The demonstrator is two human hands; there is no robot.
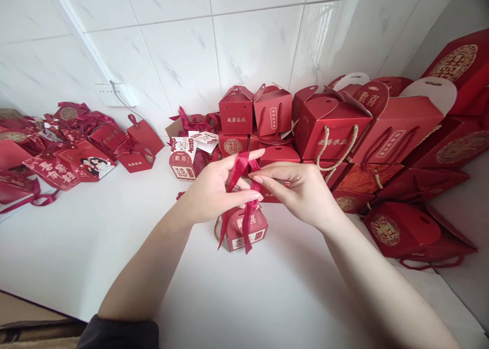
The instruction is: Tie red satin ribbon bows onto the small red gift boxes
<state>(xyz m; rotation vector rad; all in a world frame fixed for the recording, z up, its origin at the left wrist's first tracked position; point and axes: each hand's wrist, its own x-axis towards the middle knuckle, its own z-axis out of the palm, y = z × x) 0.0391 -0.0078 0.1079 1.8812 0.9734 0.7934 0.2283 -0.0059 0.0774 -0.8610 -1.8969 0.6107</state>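
A dark red satin ribbon (pixel 239 166) is stretched between my two hands above a small red gift box (pixel 260 220) with gold-white lettering. It loops over the outstretched index finger of my left hand (pixel 210 191), whose thumb presses against it. My right hand (pixel 301 186) pinches the ribbon between thumb and fingertips. Two ribbon tails hang down in front of the box, which stands upright on the white table (pixel 214 298). A twisted cord shows at the box's left side. My hands partly cover the ribbon's crossing, so I cannot tell whether it is knotted.
Larger red gift boxes with rope handles (pixel 332 130) are stacked behind and to the right. A small box with a card (pixel 182 165) stands left of my hands. Further left lies a pile of red boxes and ribbons (pixel 76 150), near a wall socket (pixel 114 95). White tiles back the table.
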